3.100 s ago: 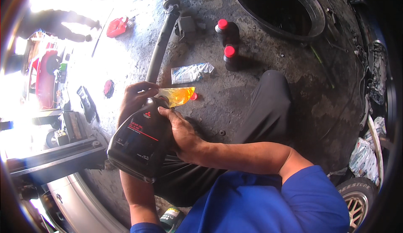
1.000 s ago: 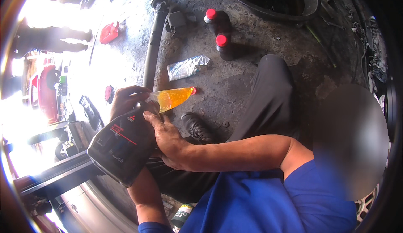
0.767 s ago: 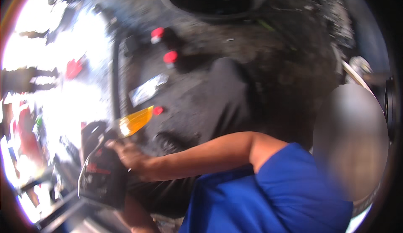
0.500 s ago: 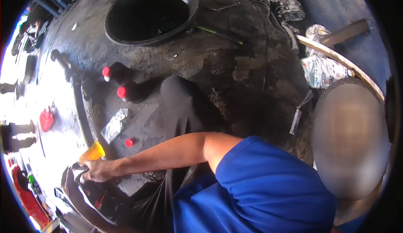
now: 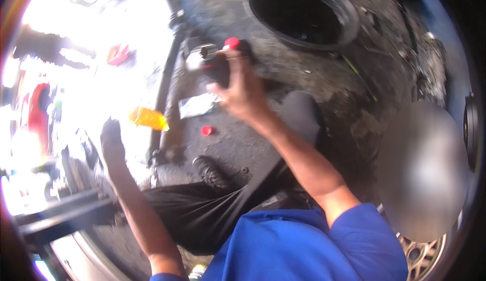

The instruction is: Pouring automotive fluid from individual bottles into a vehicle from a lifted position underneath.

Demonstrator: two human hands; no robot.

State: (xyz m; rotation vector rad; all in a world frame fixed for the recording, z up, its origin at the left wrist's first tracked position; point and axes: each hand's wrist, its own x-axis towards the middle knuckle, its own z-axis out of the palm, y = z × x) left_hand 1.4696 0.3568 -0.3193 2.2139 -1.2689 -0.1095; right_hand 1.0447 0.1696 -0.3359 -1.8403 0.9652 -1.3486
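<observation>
Reaching forward over the stained concrete floor (image 5: 324, 83), the right hand (image 5: 242, 92) is closing around a dark bottle (image 5: 218, 67) with a red cap (image 5: 232, 43); its fingers are wrapping the body just below the neck. The left hand (image 5: 112, 140) is stretching out to the person's left, and the glare is hiding whether it is gripping anything. Just beside it an orange bottle (image 5: 148, 118) is lying tilted, spout down. That is looking like the main risk: if it is uncapped, the amber liquid inside could be running out onto the floor. A loose red cap (image 5: 206, 130) is lying apart from it, near a clear plastic wrapper (image 5: 197, 104). The dark bottle is opaque, so its fill is not showing; being grabbed one-handed at arm's length, it could be slipping or tipping. Behind it a tyre (image 5: 304, 12) is lying flat, its hollow dark.
</observation>
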